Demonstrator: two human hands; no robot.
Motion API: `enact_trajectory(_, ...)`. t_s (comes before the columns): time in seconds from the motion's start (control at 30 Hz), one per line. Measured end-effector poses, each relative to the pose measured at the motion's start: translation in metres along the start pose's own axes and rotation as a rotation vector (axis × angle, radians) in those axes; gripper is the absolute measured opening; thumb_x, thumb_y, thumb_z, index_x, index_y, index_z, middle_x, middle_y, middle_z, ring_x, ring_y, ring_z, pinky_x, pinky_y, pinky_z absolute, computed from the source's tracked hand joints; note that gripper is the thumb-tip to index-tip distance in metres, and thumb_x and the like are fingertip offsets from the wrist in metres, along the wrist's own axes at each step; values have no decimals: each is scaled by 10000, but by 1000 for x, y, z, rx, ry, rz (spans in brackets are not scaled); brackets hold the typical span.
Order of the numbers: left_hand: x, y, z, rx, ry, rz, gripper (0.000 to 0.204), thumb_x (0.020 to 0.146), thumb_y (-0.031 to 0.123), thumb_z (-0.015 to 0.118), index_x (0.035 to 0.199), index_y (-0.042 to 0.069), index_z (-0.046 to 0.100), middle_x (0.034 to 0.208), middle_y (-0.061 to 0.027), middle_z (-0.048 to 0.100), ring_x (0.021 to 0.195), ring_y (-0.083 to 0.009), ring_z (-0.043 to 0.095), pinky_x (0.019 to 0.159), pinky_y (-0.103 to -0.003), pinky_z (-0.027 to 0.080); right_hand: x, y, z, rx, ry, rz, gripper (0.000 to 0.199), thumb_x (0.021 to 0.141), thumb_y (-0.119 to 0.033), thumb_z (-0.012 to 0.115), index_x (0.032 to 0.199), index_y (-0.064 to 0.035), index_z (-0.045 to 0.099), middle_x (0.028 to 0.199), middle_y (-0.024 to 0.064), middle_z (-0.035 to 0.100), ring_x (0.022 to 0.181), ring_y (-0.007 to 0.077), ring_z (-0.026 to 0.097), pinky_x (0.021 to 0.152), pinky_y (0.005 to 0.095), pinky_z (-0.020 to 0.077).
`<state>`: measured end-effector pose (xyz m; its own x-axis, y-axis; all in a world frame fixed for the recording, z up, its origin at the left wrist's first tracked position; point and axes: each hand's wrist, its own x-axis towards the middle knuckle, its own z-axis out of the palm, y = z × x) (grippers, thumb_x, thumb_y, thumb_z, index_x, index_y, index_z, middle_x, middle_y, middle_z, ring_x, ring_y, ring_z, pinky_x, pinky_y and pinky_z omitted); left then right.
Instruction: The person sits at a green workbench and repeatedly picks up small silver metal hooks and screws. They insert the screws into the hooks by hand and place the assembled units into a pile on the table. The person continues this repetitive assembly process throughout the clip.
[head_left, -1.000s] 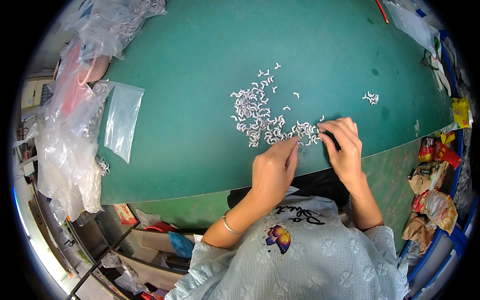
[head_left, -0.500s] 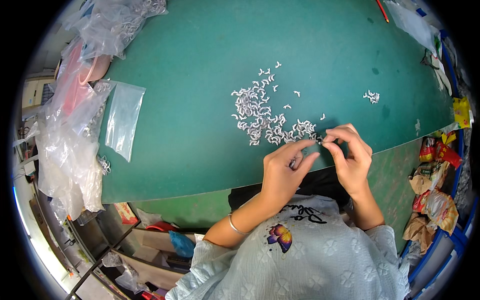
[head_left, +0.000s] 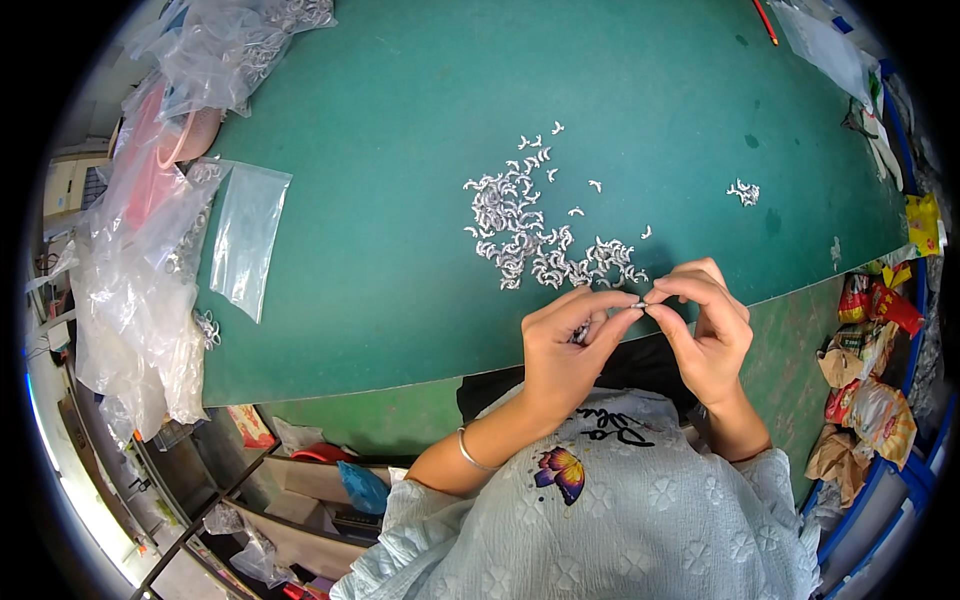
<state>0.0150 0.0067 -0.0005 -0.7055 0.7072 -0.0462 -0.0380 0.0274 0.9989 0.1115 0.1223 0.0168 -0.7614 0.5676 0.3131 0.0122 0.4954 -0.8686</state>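
Between the fingertips of both hands is a small silvery curved metal piece (head_left: pixel 641 305), pinched at its two ends just off the table's near edge. My left hand (head_left: pixel 572 335) holds its left end with thumb and forefinger, and more small silvery pieces (head_left: pixel 580 331) show in the curl of its other fingers. My right hand (head_left: pixel 708 320) pinches the right end; its other fingers are bent. Just beyond lies a loose pile of similar curved pieces (head_left: pixel 505 215), some scattered singly around it. A smaller cluster (head_left: pixel 744 192) of them lies farther right.
The green tabletop (head_left: pixel 380 200) curves toward me. At left are clear plastic bags (head_left: pixel 140 290) with metal pieces, a flat clear bag (head_left: pixel 250 240) and a pink basket (head_left: pixel 193 137). A red pencil (head_left: pixel 766 22) lies far right. Snack packets (head_left: pixel 872 360) sit beside the table at right.
My right hand has drawn slightly back from the pile's near edge toward me. The two hands' fingertips now meet on one small metal piece.
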Motion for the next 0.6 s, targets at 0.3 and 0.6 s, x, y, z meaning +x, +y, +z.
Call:
enact_trajectory(0.3, 5, -7, -19, -928, -270, -851, 116, 847, 126, 539, 808, 24, 499, 658, -5, 450, 537, -55, 395, 442, -187, 270, 0, 8, -1, -104, -19, 223, 322, 677, 32, 672, 985, -23, 594, 813, 46, 630, 748, 188, 545, 635, 283, 401)
enact_trajectory(0.6, -2, -6, -15, -847, -207, -663, 90, 843, 96, 480, 818, 11, 499, 684, -46, 474, 537, -106, 418, 456, -226, 301, -6, 35, 7, -433, 14, -111, 206, 648, 71, 660, 834, 2, 606, 765, 93, 580, 739, 255, 526, 659, 338, 415)
